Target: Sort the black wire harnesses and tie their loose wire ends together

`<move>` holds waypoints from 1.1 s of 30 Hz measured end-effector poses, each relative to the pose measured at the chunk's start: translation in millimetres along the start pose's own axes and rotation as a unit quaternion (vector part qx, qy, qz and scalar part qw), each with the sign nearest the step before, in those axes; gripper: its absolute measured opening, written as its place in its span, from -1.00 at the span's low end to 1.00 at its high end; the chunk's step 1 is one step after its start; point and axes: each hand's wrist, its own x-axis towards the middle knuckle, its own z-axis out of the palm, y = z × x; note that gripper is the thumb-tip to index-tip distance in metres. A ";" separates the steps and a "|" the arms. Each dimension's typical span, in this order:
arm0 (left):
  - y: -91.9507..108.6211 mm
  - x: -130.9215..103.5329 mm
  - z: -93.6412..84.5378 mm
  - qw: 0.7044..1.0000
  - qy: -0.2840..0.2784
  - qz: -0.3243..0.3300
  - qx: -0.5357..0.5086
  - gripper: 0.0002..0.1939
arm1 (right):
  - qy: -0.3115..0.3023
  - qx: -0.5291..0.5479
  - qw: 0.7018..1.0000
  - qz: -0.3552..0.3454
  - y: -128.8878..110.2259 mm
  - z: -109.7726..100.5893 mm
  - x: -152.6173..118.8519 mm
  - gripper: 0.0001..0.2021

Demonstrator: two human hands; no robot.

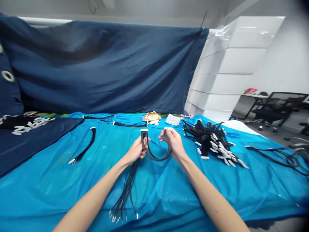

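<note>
In the middle of the head view, my left hand [138, 150] is closed around a black wire harness [130, 180] just below its white connector. Loose wires with small pale tips fan down from that hand onto the blue cloth. My right hand [174, 143] pinches another white connector [168, 129], partly hidden by the fingers. Black wires [157, 159] sag in a U-shaped loop between the two hands. Right of my right hand lies a large pile of black harnesses [205, 135] with white connectors.
A blue cloth [96, 193] covers the table. Single harnesses lie at the left [89, 145] and back [130, 124], near a rubber band [65, 157]. More cables [277, 156] lie far right. White boxes [222, 64] are stacked behind; another connector pile [31, 124] sits on dark cloth.
</note>
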 end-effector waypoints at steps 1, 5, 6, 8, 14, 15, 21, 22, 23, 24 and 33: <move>-3.1 -0.3 3.4 1.000 -0.006 -0.004 0.004 -0.64 | -0.009 -0.053 0.998 -0.037 4.5 2.7 -2.2 -0.69; -13.9 -1.6 14.6 1.000 -0.010 0.002 0.024 -0.59 | -0.001 -0.172 0.981 -0.089 18.1 9.7 -10.7 -0.72; -15.7 -2.2 16.5 1.000 -0.009 0.006 0.028 -0.57 | 0.009 -0.192 0.977 -0.091 20.2 10.5 -12.3 -0.73; -18.2 -3.4 19.1 0.999 -0.011 0.015 0.035 -0.56 | 0.021 -0.230 0.969 -0.093 23.2 11.4 -14.8 -0.73; -22.9 -4.3 20.8 0.998 -0.023 0.038 0.041 -0.54 | -0.005 -0.163 0.986 -0.036 25.9 16.6 -17.8 -0.73; -23.6 -3.9 20.5 0.998 -0.028 0.040 0.038 -0.54 | -0.010 -0.132 0.991 -0.022 25.4 18.3 -18.2 -0.72; -28.6 -1.0 17.3 0.997 -0.037 0.055 0.043 -0.56 | -0.052 0.003 0.994 0.099 25.0 24.4 -18.1 -0.59; -29.3 -0.6 16.7 0.996 -0.035 0.057 0.052 -0.56 | -0.059 0.015 0.991 0.118 25.4 24.3 -17.7 -0.58; -29.7 -0.2 15.9 0.996 -0.032 0.058 0.063 -0.56 | -0.063 0.025 0.989 0.132 25.7 24.1 -17.3 -0.57; -29.6 0.1 15.1 0.995 -0.030 0.059 0.080 -0.56 | -0.062 0.030 0.987 0.142 25.7 23.7 -16.8 -0.58; -9.9 0.1 -4.4 0.829 -0.010 0.303 0.471 -0.62 | 0.015 0.096 0.984 0.152 17.9 13.1 -4.0 -0.70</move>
